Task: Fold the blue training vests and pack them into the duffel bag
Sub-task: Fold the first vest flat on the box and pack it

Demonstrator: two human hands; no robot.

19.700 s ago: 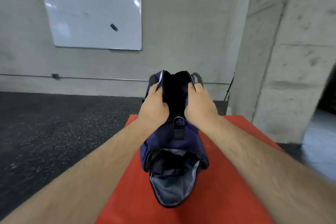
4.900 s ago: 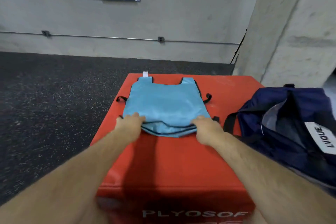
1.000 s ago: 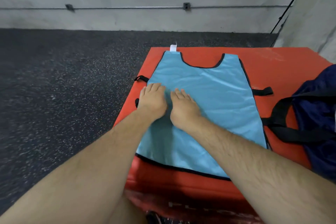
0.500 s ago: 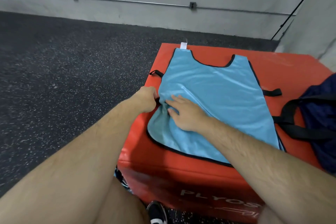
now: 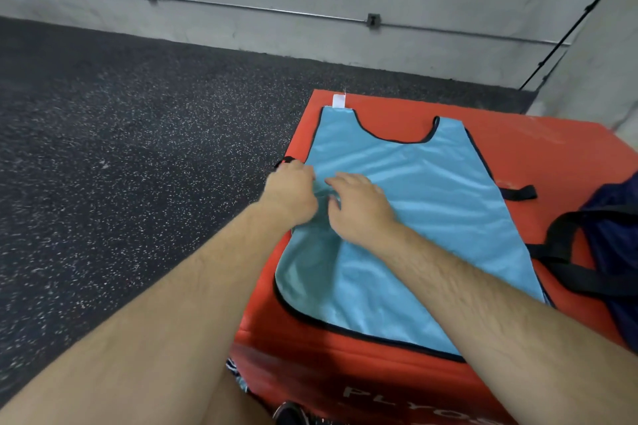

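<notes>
**A:** Both hands had shifted from a second earlier. They'd lain flat side by side on the cloth. Now the left hand point(image 5: 291, 191) was out at the left side edge, and the near-left corner had lifted, showing its paler underside.

**B:** Where was the vest?

**A:** The light blue shiny training vest with black piping point(image 5: 414, 217) lay spread on the red padded box point(image 5: 535, 141). Its long axis ran away from the person, neck far, hem at the near edge of that surface.

**B:** Grip?

**A:** The left grip was closed, fingers curled onto the vest's left edge just by the black side strap point(image 5: 284, 160), with cloth bunched there. The right hand point(image 5: 360, 209) was open, fingers spread and slightly bent, tips on the cloth just beside the left, holding nothing.

**B:** What did the next move turn on?

**A:** My read: a lengthwise fold. The gripped edge lay left of the centre line, so it had to travel right, across the long axis. The left hand was nearer that edge, and the right looked placed to pin the crease. The navy fabric duffel bag point(image 5: 618, 252) sat at the right end, well apart from both hands.
</notes>
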